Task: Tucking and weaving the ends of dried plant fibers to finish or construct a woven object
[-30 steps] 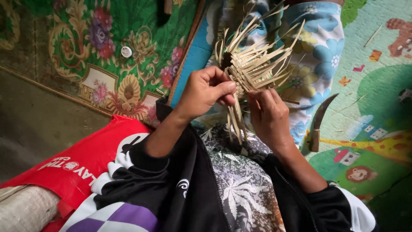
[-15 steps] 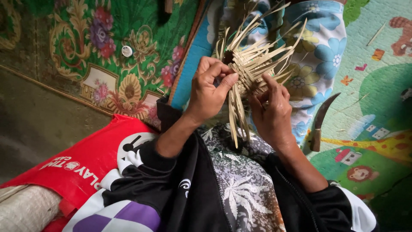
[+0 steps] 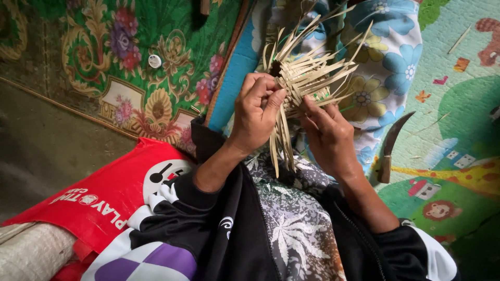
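A small woven piece of pale bamboo strips is held over my lap, with loose strip ends fanning out upward and to the right and a bunch hanging down between my hands. My left hand grips its left side, thumb pressed against the hanging strips. My right hand holds it from below on the right, fingers pinching strips at the woven part. Both arms wear black sleeves.
A curved knife with a wooden handle lies on the colourful play mat to the right. A red bag lies at lower left on a green floral carpet. A small white cap rests on the carpet. A blue floral cloth covers my leg.
Both hands shifted on the weaving: my left hand rose and turned toward the woven part, my right fingers moved along the strips. The hanging strips swung slightly left.
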